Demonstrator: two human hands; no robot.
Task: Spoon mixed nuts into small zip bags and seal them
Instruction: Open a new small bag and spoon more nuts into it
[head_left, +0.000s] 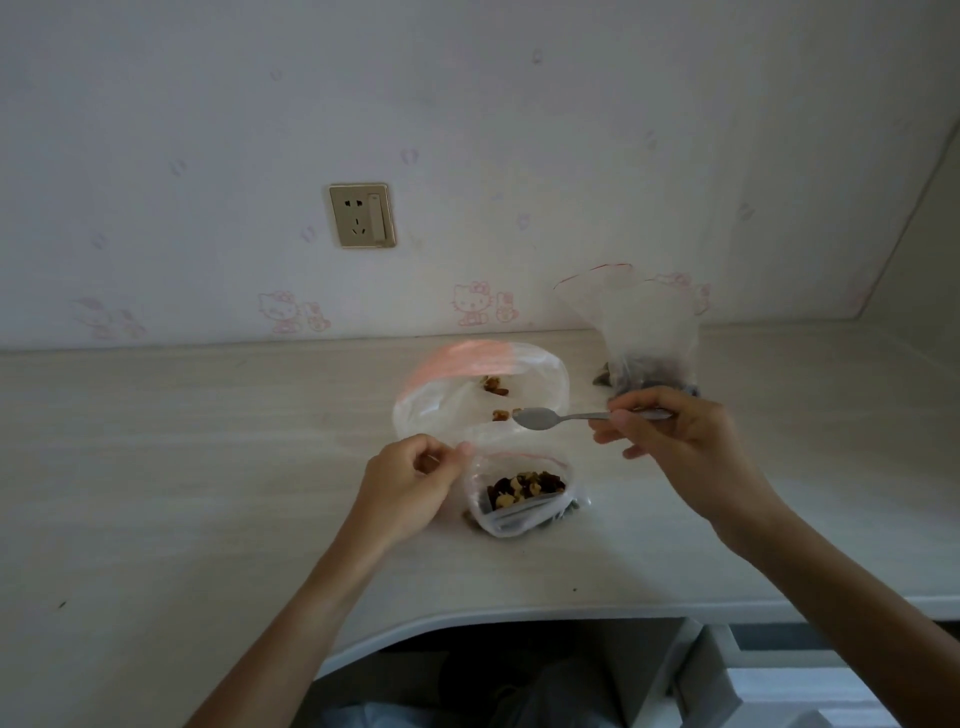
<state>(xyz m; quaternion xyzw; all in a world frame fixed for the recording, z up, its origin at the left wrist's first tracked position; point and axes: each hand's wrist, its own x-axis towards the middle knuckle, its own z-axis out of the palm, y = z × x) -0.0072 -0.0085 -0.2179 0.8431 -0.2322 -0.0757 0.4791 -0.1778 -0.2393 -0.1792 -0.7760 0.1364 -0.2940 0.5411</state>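
Observation:
A small zip bag (524, 512) stands open on the desk with mixed nuts (523, 488) inside. My left hand (410, 486) pinches its left rim and holds the mouth open. My right hand (675, 434) grips the handle of a metal spoon (540, 417), whose bowl looks empty and hovers above and just behind the small bag. Behind it lies a large clear bag (447, 395) with a pink strip and a few nuts left inside. Another small bag (649, 332) with nuts at its bottom stands upright at the back right.
The pale desk (208, 467) runs to a wall with a power socket (362, 214). The desk's curved front edge is below my arms, with a drawer unit (779, 686) at the lower right. A few loose nuts lie beside the standing bag.

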